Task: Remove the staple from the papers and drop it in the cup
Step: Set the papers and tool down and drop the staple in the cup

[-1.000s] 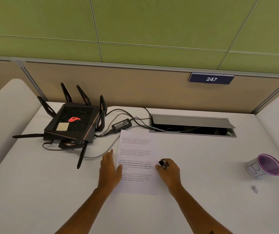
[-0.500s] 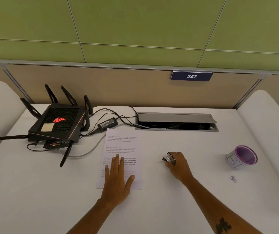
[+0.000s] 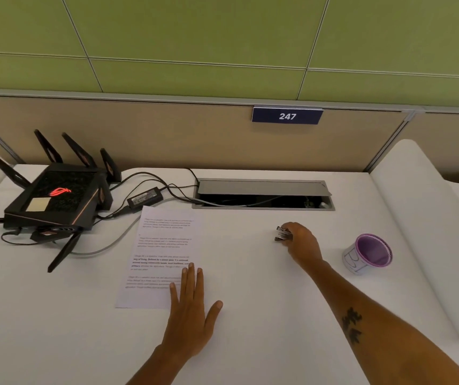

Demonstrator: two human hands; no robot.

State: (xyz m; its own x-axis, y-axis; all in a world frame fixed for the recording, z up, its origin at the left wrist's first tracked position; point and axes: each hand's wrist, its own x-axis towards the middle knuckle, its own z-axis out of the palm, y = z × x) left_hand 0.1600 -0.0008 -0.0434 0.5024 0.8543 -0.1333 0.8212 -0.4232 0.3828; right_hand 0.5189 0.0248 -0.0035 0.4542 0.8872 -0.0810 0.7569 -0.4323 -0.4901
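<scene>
Right hand (image 3: 302,241), staple remover (image 3: 283,234) in its grip, has left the papers (image 3: 164,254).

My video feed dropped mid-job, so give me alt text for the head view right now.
The right hand holds a small dark metal staple remover above the white desk, between the printed white papers and the purple-lined paper cup. The left hand lies flat on the papers' near right corner.

The white desk (image 3: 250,343) carries a black antennaed router (image 3: 56,201) at its back-left corner, printed white papers (image 3: 161,254) mid-desk, and a purple-lined paper cup (image 3: 367,254) toward the right edge.
</scene>
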